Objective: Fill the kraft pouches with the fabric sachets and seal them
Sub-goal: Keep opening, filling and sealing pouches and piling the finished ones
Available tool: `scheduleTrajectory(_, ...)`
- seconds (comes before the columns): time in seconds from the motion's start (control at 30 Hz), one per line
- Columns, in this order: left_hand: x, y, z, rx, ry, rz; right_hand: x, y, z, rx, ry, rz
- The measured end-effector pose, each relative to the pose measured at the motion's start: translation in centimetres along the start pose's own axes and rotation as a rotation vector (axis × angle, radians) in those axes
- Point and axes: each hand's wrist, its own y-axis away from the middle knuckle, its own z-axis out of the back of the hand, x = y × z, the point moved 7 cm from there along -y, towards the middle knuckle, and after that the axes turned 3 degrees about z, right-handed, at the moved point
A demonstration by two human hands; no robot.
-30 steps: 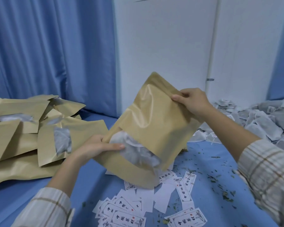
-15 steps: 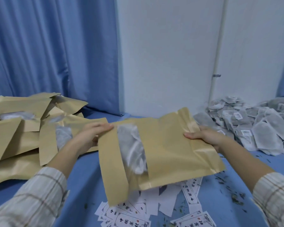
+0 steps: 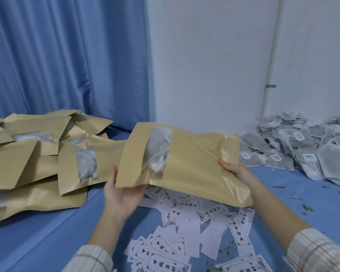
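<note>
Left hand: the left hand (image 3: 120, 195) is palm-up under the near left corner of the kraft pouch (image 3: 192, 167), thumb up along its left edge, fingers spread beneath; it supports the pouch and is not seen to clamp it.
Right hand: the right hand (image 3: 238, 171) pinches the pouch's right end, thumb on top just inside the glossy strip, fingers hidden under it.
Pouch position: held level between both hands, above the blue table (image 3: 47, 236) and over the scattered paper labels (image 3: 185, 228).
Long axis: runs left to right across the view, window end toward the left hand, mouth end at the right hand.
Contents: fabric sachets show through the clear window (image 3: 159, 152); how many I cannot tell.
Seal: the glossy mouth strip lies flat; whether it is pressed closed I cannot tell.
Key relation: the pile of filled pouches (image 3: 37, 158) lies directly left, beyond the left hand, so that hand is nearer and the pouch would go window end first.
Supply: the heap of loose sachets (image 3: 302, 146) lies to the right, beyond the right hand.
</note>
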Motion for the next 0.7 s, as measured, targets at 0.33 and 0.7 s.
scheduleTrajectory(0.33,0.0,-2.8,-4.3,-0.133,-0.138,-0.094,1.1,-4.2,-19.8,0.121,-0.362,-0.004)
scheduleTrajectory(0.7,-4.6,-4.8,4.5,-0.554,-0.184,0.031,-6.9,-10.7,-28.7,0.196,0.740,0.189)
